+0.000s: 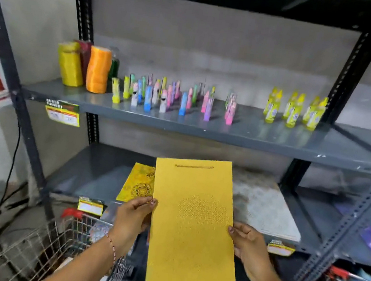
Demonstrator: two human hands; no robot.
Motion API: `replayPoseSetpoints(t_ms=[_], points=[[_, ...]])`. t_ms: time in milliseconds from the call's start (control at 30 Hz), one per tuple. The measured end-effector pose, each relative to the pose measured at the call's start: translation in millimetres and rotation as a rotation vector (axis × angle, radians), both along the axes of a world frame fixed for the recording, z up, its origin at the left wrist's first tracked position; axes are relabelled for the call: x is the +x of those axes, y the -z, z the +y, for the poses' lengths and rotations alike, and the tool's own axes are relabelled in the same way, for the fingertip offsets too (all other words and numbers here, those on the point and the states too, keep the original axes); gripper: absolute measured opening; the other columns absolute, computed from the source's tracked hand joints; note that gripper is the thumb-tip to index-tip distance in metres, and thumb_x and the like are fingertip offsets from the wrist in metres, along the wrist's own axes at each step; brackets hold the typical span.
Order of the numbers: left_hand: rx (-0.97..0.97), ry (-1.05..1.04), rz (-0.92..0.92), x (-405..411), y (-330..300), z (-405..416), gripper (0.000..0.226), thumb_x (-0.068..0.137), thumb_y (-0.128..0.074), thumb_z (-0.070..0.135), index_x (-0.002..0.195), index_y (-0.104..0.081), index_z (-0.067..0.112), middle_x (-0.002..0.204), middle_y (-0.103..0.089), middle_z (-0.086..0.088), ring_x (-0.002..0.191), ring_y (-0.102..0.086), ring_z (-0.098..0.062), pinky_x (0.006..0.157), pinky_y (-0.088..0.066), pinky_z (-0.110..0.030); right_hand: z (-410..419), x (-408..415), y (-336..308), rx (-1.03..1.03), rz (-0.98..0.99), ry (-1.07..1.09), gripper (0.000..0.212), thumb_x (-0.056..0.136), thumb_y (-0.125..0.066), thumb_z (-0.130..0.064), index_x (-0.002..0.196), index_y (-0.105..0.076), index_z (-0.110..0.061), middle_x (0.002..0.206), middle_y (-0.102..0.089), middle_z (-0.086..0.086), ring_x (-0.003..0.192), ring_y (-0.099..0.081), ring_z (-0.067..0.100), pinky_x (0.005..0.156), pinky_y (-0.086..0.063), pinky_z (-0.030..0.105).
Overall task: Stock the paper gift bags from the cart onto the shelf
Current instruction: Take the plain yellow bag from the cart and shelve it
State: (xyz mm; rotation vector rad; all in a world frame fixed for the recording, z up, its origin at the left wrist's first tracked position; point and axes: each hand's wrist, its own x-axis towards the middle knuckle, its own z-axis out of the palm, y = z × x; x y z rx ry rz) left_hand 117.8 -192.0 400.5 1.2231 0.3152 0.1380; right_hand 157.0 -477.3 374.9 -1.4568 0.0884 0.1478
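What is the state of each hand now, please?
Left hand: closed on the left edge of the yellow gift bag.
Right hand: closed on the right edge of the same bag.

A flat gift bag [194, 226] was held at lower centre of the frame, in front of the lower shelf [93, 172], between the left hand [130, 222] and right hand [249, 253]. Behind its left edge, a second bag [137, 183] was laid on that shelf. The cart [42, 251] was placed at lower left, below the shelf.
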Motion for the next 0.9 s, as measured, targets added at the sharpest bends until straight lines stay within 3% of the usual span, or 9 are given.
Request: replayPoseSetpoints(t_ms=[67,167,300,433,533,600,700,767,900], points=[[-0.007,0.056,0.087,2.5,16.2,-1.7,0.013,0.090,-0.056,0.007,0.099,-0.065,0.003,0.065,-0.069,-0.009,0.050,-0.061,-0.021,0.042,-0.051,-0.025,1.7,3.7,17.4,-0.016,0.053,0.052,0.022,0.087,-0.059,-0.004,0.107,-0.064,0.002,0.100,-0.073,0.018,0.091,-0.069,0.033,0.083,-0.057,0.046],[0.053,0.128,0.221,12.9,34.3,-8.3,0.011,0.089,-0.059,0.010,0.097,-0.066,0.008,0.071,-0.072,-0.007,0.058,-0.064,-0.021,0.051,-0.056,-0.027,0.9,25.4,38.5,-0.015,0.122,0.094,0.014,0.087,-0.057,0.001,0.098,-0.066,0.001,0.080,-0.075,0.009,0.069,-0.070,0.020,0.067,-0.059,0.033],[0.201,0.179,0.339,45.4,54.1,-18.2,0.016,0.085,-0.061,0.003,0.100,-0.064,-0.002,0.076,-0.067,-0.013,0.046,-0.062,-0.011,0.051,-0.053,-0.027,1.3,79.2,50.4,-0.010,0.180,0.164,0.027,0.082,-0.065,0.000,0.109,-0.063,0.005,0.102,-0.069,0.020,0.096,-0.065,0.032,0.096,-0.048,0.049],[0.304,0.115,0.346,92.6,54.6,-30.3,0.017,0.084,-0.058,-0.007,0.094,-0.061,0.006,0.073,-0.061,-0.007,0.044,-0.059,0.003,0.042,-0.047,-0.017,1.2,137.4,46.3,-0.010,0.193,0.169,0.030,0.082,-0.065,0.001,0.111,-0.062,0.004,0.107,-0.067,0.016,0.103,-0.062,0.031,0.101,-0.045,0.045],[0.324,0.072,0.343,140.2,52.6,-33.4,0.027,0.082,-0.060,-0.007,0.107,-0.063,0.004,0.091,-0.069,-0.016,0.064,-0.065,-0.012,0.044,-0.048,-0.021,1.4,183.6,40.8,-0.076,0.141,0.143,0.025,0.085,-0.061,0.000,0.110,-0.063,0.003,0.095,-0.067,0.006,0.091,-0.061,0.024,0.089,-0.049,0.036],[0.379,0.054,0.347,171.8,55.6,-30.1,0.032,0.081,-0.062,-0.003,0.112,-0.064,0.006,0.094,-0.071,-0.013,0.082,-0.065,-0.024,0.065,-0.056,-0.034,5.5,213.2,36.9,-0.186,0.073,0.131,0.024,0.087,-0.061,-0.004,0.109,-0.063,0.003,0.099,-0.065,0.005,0.089,-0.059,0.020,0.082,-0.048,0.030],[0.588,-0.038,0.387,216.9,58.6,-26.6,0.037,0.075,-0.070,0.013,0.111,-0.065,0.005,0.104,-0.070,-0.016,0.100,-0.066,-0.031,0.088,-0.054,-0.038,11.7,253.2,41.1,-0.347,0.015,0.072,0.033,0.085,-0.065,-0.014,0.113,-0.061,0.001,0.111,-0.065,0.011,0.100,-0.061,0.024,0.094,-0.047,0.036],[0.624,-0.083,0.404,238.1,63.0,-28.4,0.034,0.076,-0.069,0.013,0.109,-0.067,0.004,0.108,-0.069,-0.017,0.104,-0.064,-0.032,0.087,-0.051,-0.033,11.8,273.2,53.0,-0.439,0.026,0.023,0.039,0.083,-0.068,-0.021,0.116,-0.061,-0.002,0.115,-0.066,0.013,0.105,-0.062,0.026,0.095,-0.047,0.036],[0.676,-0.115,0.434,263.0,84.7,-33.0,0.032,0.073,-0.073,0.008,0.105,-0.069,0.002,0.104,-0.071,-0.017,0.103,-0.065,-0.034,0.085,-0.049,-0.031,11.8,290.4,73.6,-0.524,0.018,-0.067,0.029,0.080,-0.071,-0.014,0.108,-0.066,-0.005,0.108,-0.070,0.014,0.089,-0.064,0.021,0.086,-0.051,0.033]])
